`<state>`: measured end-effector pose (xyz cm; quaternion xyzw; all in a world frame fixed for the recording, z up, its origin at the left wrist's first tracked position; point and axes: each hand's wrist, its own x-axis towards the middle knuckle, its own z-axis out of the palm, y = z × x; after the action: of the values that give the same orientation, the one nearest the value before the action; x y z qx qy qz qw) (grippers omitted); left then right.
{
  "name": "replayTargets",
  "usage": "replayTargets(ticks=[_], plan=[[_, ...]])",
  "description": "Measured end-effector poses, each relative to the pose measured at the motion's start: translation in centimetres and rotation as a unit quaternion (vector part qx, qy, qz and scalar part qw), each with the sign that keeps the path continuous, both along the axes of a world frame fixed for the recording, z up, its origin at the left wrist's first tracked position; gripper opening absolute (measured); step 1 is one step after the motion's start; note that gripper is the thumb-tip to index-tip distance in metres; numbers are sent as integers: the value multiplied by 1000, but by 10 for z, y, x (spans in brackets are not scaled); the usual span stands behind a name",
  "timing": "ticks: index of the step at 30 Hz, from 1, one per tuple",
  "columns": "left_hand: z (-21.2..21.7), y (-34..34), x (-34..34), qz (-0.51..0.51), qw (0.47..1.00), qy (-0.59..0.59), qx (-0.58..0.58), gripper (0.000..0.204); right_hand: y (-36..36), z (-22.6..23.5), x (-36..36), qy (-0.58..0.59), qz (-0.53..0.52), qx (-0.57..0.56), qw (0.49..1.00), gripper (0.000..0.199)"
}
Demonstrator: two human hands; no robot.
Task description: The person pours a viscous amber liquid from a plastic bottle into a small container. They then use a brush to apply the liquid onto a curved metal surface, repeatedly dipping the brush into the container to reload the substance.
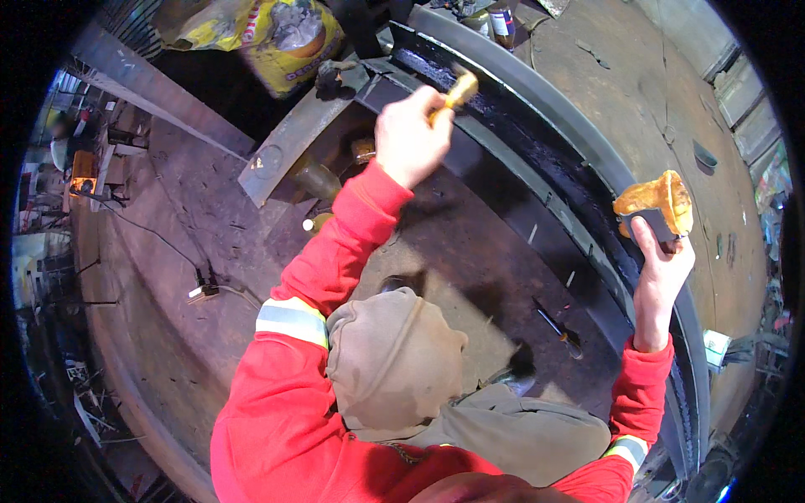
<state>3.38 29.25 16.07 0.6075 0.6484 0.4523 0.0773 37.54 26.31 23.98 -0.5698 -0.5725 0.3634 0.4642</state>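
The left hand (pixel 409 138) is closed in a fist around the pale wooden handle of a paintbrush (pixel 457 90). The handle is gripped low, so the brush end reaches onto the long curved steel beam (pixel 553 159), whose channel is glossy black with wet coating. The bristles are blurred and hard to make out.

The right hand (pixel 661 264) is raised, its fingers wrapped round a small dark container crusted with orange-yellow drips (pixel 656 208). It is held upright just beside the beam's outer edge, probably to keep the coating near the brush. Its contents cannot be seen.

Both arms wear red sleeves with 1 reflective band each. A tan hooded garment (pixel 394 360) fills the lower middle and hides the body below it. A dark shoe tip (pixel 401 283) shows on the dusty workshop floor (pixel 168 335). Beyond the beam lie a yellow printed sack (pixel 277 42) and 2 bottles (pixel 495 18), cut off at the top. The left rim is too warped to read.
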Motion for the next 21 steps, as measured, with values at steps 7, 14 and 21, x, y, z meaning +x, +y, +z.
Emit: replayTargets(ticks=[7, 14, 21], plan=[[12, -20, 10, -238, 969, -62, -23, 15, -1, 2, 5, -22, -12, 9, 1000, 38], [0, 7, -43, 54, 994, -95, -2, 16, -2, 2, 7, -28, -21, 21, 999, 42], [-1, -9, 1, 8, 999, -48, -3, 14, -2, 0, 9, -68, -27, 4, 997, 37]])
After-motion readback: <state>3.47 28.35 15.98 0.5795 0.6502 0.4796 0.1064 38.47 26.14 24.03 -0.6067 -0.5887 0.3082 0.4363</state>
